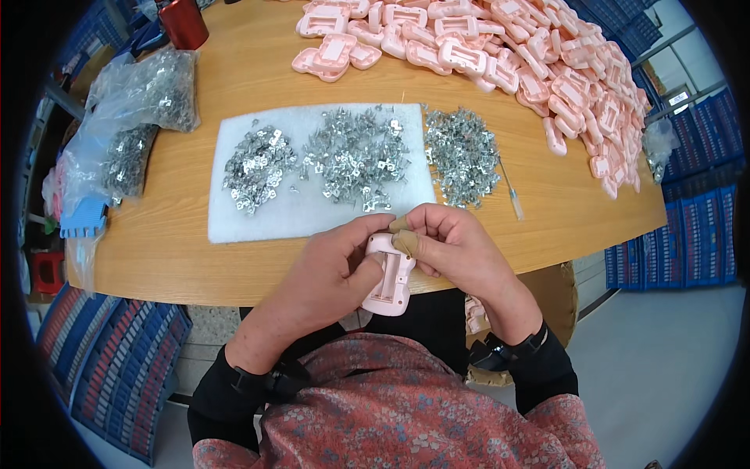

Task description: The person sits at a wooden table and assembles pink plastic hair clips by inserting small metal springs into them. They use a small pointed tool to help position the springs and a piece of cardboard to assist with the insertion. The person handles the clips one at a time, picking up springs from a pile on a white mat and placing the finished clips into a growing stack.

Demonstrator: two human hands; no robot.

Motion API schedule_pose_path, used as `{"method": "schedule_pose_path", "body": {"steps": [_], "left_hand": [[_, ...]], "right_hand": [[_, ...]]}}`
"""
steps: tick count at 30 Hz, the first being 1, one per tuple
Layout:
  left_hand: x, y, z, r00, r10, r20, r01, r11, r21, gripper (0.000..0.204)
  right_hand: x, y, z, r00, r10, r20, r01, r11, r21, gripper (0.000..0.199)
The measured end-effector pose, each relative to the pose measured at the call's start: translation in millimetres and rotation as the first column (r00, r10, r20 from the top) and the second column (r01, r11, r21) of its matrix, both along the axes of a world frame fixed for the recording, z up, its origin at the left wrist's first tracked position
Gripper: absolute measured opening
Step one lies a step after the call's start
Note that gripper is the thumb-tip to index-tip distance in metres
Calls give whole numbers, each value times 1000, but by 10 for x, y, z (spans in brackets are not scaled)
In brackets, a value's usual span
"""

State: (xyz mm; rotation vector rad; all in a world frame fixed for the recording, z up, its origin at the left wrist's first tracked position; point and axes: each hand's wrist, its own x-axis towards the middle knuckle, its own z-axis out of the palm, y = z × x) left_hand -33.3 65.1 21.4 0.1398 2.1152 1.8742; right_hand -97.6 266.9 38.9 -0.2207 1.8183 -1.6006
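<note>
Pink casing (390, 283) found in L. hand (332, 270), R. hand (461, 246) at far end

Casing was held at near edge of wooden table (258, 74), approx. centre, recessed side up. It was clasped by L. hand: thumb was laid over the recess, fingers were curled about the L. side. R. hand was set at far R. corner of casing; tan coverings (408, 242) were noted on its thumb & forefinger, tips bent close together. Whether a small pc. was pinched betw. them couldn't be told.

White foam sheet (266, 227) was recorded beyond the hands, topped w/ two piles of small metal pcs.: L. pile (262, 168) & middle pile (359, 160). R. pile (462, 156) was observed just R. of sheet, w/ thin tool (512, 191) laid nearby. Far R. area was taken up by large heap of pink casings (539, 62). Clear plastic bags (148, 94), containing similar metal pcs., were logged far L., w/ red cylinder (184, 23) beyond.
</note>
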Motion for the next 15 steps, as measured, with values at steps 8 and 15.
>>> {"method": "schedule_pose_path", "body": {"steps": [8, 15], "left_hand": [[16, 6, -13, 999, 30, 41, -37, 986, 165, 41], [53, -29, -107, 915, -100, 390, -240, 641, 729, 46]], "right_hand": [[107, -24, 102, 994, -104, 13, 105, 983, -154, 21], [173, -41, -130, 962, -96, -255, 53, 984, -170, 28]]}}
